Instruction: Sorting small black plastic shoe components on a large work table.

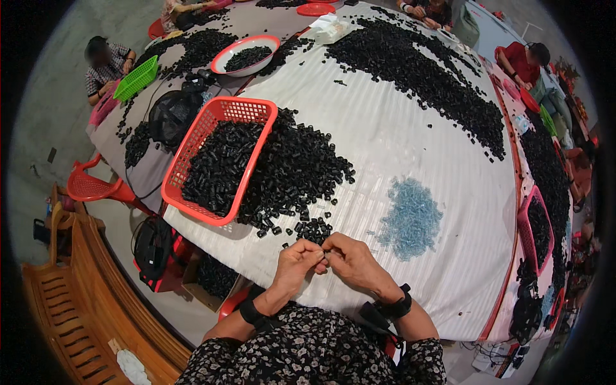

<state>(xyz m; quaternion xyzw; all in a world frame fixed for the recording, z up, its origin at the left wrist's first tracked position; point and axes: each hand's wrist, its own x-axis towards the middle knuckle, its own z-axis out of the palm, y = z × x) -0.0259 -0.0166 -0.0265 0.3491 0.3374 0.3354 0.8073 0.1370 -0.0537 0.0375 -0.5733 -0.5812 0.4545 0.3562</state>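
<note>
My left hand (297, 264) and my right hand (354, 262) meet at the table's near edge, fingertips pinched together. A small black plastic part (325, 255) shows partly between them; the fingers hide most of it. Just beyond my hands lies a little cluster of black parts (313, 229), joining a larger heap of the same short, tube-like pieces (298, 167). To the left, a red plastic basket (268, 131) full of black parts rests at a tilt against the heap. On the right is a loose pile of tiny clear bluish pieces (410, 221).
White sheeting (385, 135) covers the table. More black parts (410, 70) spread across its far side, near a red-rimmed white basin (273, 43). A pink basket (531, 231) stands right; a wooden bench (96, 289) is at lower left. Several people work around the table.
</note>
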